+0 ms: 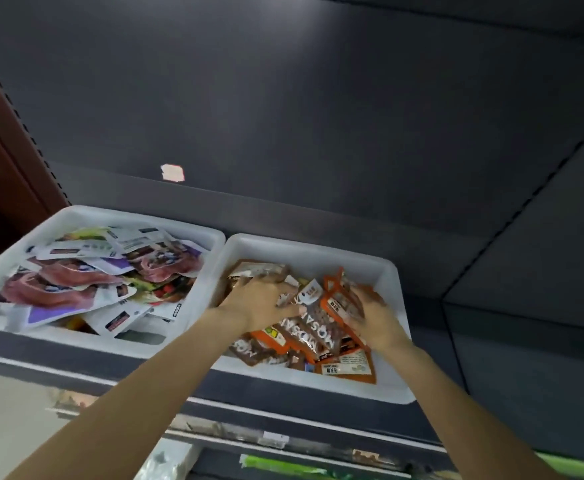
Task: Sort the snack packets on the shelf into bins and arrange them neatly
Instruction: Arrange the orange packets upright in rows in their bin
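Two white bins stand side by side on a dark shelf. The left bin (193,227) holds a loose heap of white, purple and pink snack packets (86,282). The right bin (392,271) holds orange and brown packets (318,336). Both my hands are inside the right bin. My left hand (261,299) rests palm down on the packets at the bin's left side, fingers spread. My right hand (373,315) grips the edge of an upright orange packet (337,303), fingers curled over it. Motion blur softens the picture.
The shelf's dark back wall carries a small pale sticker (172,172). A brown upright (3,140) borders the left. A dark shelf section (533,258) adjoins on the right. Below the shelf's front edge (249,410), lower shelves show green items (283,467).
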`<state>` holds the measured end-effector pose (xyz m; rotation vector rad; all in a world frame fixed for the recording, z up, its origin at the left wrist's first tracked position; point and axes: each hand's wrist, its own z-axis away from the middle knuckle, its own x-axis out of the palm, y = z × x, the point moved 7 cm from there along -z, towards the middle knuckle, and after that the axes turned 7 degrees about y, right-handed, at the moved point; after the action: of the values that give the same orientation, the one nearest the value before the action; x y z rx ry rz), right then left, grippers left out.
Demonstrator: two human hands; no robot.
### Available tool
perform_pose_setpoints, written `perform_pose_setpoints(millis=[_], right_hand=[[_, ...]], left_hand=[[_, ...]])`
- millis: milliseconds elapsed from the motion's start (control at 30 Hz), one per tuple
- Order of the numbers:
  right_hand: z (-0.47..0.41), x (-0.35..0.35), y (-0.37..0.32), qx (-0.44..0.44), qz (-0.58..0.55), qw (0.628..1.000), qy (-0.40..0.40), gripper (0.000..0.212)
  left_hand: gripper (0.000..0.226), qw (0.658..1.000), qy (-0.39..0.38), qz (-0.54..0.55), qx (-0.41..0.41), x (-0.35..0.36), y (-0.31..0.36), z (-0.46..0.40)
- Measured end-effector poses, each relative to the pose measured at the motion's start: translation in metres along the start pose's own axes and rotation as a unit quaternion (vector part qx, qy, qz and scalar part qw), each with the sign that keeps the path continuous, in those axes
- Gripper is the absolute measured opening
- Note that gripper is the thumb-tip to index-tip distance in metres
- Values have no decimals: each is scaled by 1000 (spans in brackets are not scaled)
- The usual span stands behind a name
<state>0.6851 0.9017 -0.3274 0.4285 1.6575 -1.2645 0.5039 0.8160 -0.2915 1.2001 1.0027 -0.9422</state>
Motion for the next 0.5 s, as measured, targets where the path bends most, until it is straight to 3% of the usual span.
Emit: perform_pose_setpoints(millis=[133, 233, 367, 500], right_hand=[[-1, -16, 18, 23, 46, 999, -18, 51], [-3, -15, 18, 17, 110, 993, -48, 50], [-23, -35, 21, 28, 180, 983, -1, 27], [-43, -67, 25, 29, 150, 985, 79, 31]], left_hand=[[43, 999, 47, 7, 13, -14, 12, -13], [43, 999, -4, 25, 42, -9, 29, -26], [42, 999, -25, -7, 26, -3, 33, -46], [54, 991, -58, -16, 122, 13, 62, -56]])
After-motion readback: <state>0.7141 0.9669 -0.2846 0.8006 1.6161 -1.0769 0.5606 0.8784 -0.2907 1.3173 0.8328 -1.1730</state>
